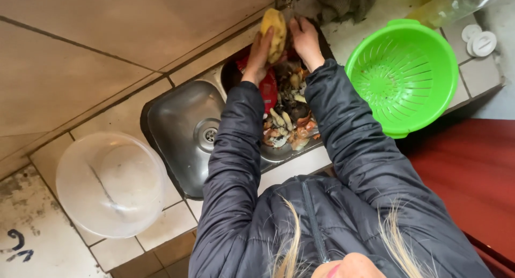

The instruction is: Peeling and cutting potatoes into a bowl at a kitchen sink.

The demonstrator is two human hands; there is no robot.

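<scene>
My left hand (257,55) grips a yellowish peeled potato (273,31) from its left side and holds it above the far end of the steel sink (179,125). My right hand (307,39) presses against the potato's right edge with its fingers curled together; I cannot tell whether anything is in it. Below both hands a heap of vegetable peelings (287,122) fills the sink's right part, beside a red piece of packaging (268,87). Dark padded jacket sleeves cover both arms.
A green plastic colander (405,74) stands on the tiled counter to the right of the sink. At the left sits a clear plastic bowl (110,184). A clear plastic bottle (456,4), white caps (480,42) and a grey cloth (343,4) lie at the far right.
</scene>
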